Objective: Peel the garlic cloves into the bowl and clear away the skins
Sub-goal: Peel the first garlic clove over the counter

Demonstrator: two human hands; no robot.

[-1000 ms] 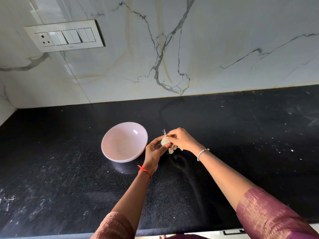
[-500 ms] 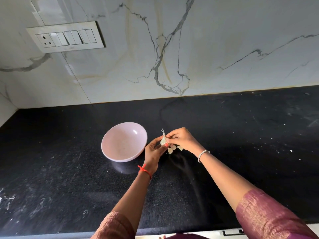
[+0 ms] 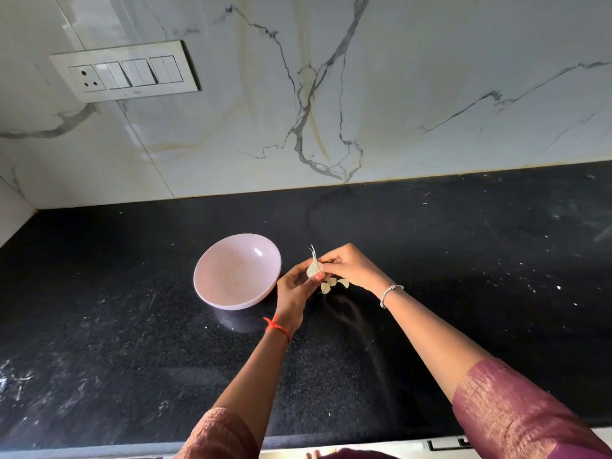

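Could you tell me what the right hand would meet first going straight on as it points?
The right hand pinches the clove that the left hand holds; pushed on leftward, it would probably reach the bowl next.

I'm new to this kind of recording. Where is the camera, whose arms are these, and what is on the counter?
No machine here: a person wears one wide-angle camera on the head, looking down at their own arms. The left hand, red thread at its wrist, holds a whitish, papery-skinned garlic clove over the black speckled stone counter. The right hand, wearing a beaded bracelet, pinches the same clove. A pale pink round bowl stands on the counter left of the hands; no cloves show in it. Small pale pieces lie on the counter beneath the hands; cloves or skins, I cannot tell.
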